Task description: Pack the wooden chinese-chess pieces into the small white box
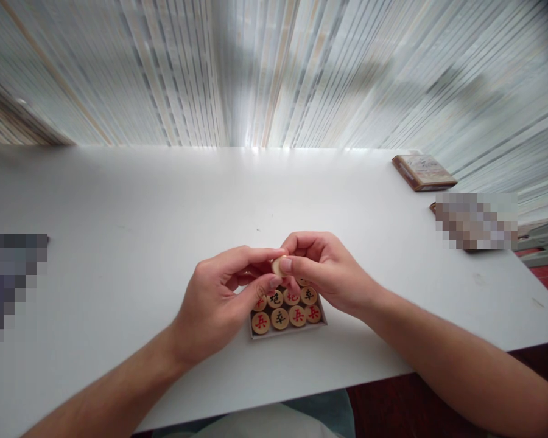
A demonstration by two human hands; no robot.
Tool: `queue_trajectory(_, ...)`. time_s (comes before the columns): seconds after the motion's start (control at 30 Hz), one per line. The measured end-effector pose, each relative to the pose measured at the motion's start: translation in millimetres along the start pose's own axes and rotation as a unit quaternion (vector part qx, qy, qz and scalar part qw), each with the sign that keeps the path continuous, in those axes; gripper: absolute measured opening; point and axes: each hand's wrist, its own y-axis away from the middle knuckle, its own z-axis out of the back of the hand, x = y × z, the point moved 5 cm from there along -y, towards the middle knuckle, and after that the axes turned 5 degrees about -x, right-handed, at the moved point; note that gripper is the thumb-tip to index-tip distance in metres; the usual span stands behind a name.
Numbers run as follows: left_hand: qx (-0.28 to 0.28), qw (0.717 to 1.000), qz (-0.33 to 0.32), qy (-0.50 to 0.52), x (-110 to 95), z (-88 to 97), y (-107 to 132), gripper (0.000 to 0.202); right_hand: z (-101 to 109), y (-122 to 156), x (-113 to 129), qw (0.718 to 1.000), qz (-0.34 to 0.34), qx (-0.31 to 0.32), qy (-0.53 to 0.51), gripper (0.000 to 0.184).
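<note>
A small shallow box (254, 334) lies on the white table (119, 243) near its front edge. It holds several round wooden Chinese chess pieces (280, 318) marked in red or black. Both my hands hover just above the box. My right hand (322, 274) pinches one pale round piece (277, 266) between thumb and fingers. My left hand (219, 298) meets it from the left, fingertips curled and touching the same piece. The hands hide the far rows of the box.
A brown box or book (422, 171) lies at the table's far right. Blurred-out patches sit at the right (477, 220) and left (9, 280) edges. Striped wall behind. The table's front edge runs close below the box.
</note>
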Motion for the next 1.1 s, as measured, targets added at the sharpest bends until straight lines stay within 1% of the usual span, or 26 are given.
queue_trajectory(0.23, -0.017, 0.999, 0.016, 0.021, -1.6, 1.0, -5.1, 0.022, 0.9, -2.8, -1.4, 1.000, 0.000, -0.009, -0.028, 0.020)
queue_trajectory(0.37, -0.007, 0.998, 0.026, 0.063, -3.7, -2.0, -6.6, 0.020, 1.3, -3.4, 0.6, 0.999, 0.012, -0.005, -0.036, 0.028)
queue_trajectory(0.43, -0.013, 0.996, 0.031, 0.079, -3.6, -1.4, -6.1, 0.017, 1.3, -3.2, 1.9, 0.999, 0.021, -0.008, -0.023, 0.031)
queue_trajectory(0.53, -0.038, 0.995, 0.053, 0.082, 0.6, 2.8, -5.4, 0.019, -0.1, -1.7, 5.3, 0.998, 0.063, -0.014, 0.023, 0.026)
queue_trajectory(0.6, -0.053, 0.992, 0.076, 0.080, 4.8, 5.7, -5.6, 0.020, -0.9, 0.6, 10.2, 0.989, 0.127, -0.025, 0.072, 0.020)
queue_trajectory(0.67, -0.061, 0.990, 0.094, 0.088, 8.1, 7.4, -6.5, 0.018, -1.3, 4.8, 17.0, 0.965, 0.216, -0.043, 0.142, 0.012)
queue_trajectory(0.7, -0.062, 0.988, 0.102, 0.096, 9.3, 7.7, -7.1, 0.017, -1.6, 7.5, 20.6, 0.945, 0.265, -0.054, 0.186, 0.010)
queue_trajectory(0.8, -0.063, 0.983, 0.125, 0.122, 12.8, 8.3, -8.1, 0.018, -4.6, 16.1, 29.5, 0.858, 0.396, -0.075, 0.320, 0.018)
queue_trajectory(0.83, -0.066, 0.981, 0.132, 0.128, 14.1, 8.9, -8.1, 0.019, -5.8, 18.1, 30.9, 0.832, 0.424, -0.076, 0.350, 0.020)
queue_trajectory(0.87, -0.070, 0.979, 0.136, 0.133, 15.2, 9.9, -8.1, 0.019, -6.7, 19.5, 31.7, 0.814, 0.443, -0.074, 0.369, 0.020)
queue_trajectory(0.9, -0.076, 0.979, 0.134, 0.135, 15.9, 11.1, -8.1, 0.019, -7.1, 20.1, 31.9, 0.804, 0.453, -0.071, 0.377, 0.021)
queue_trajectory(1.0, -0.084, 0.982, 0.116, 0.125, 16.4, 14.3, -8.3, 0.020, -6.8, 19.9, 31.2, 0.799, 0.460, -0.066, 0.381, 0.023)
queue_trajectory(1.1, -0.083, 0.983, 0.112, 0.117, 16.2, 15.0, -8.5, 0.021, -6.9, 19.8, 31.4, 0.789, 0.461, -0.070, 0.399, 0.020)
